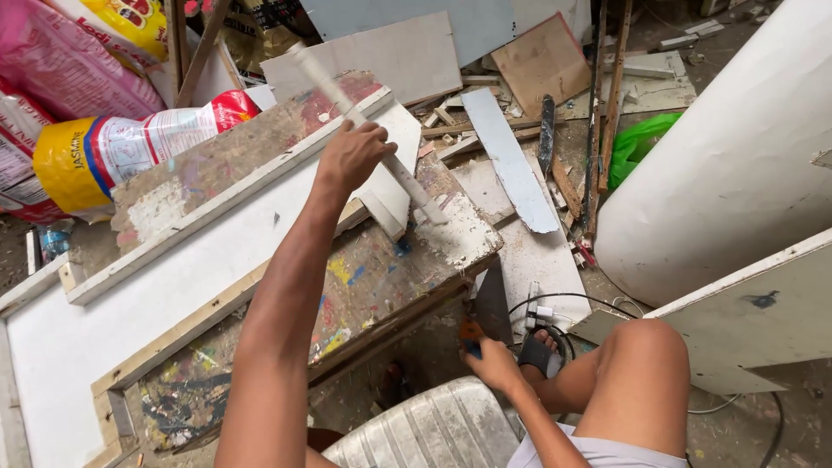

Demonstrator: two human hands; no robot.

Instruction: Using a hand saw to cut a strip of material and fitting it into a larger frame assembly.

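My left hand is raised over the workbench and grips a long white strip of wood; the strip is blurred and slants from upper left down to the right. Under it lies a paint-splattered board with a white-painted panel beside it. My right hand reaches down by my knee toward the floor and closes on a small orange and dark tool, partly hidden under the bench edge. My sandalled foot rests next to it.
Wood offcuts and white boards litter the floor ahead. Printed sacks are piled at the left. A large white cylinder stands at the right, a green bag behind it. A black cable and white plug lie near my foot.
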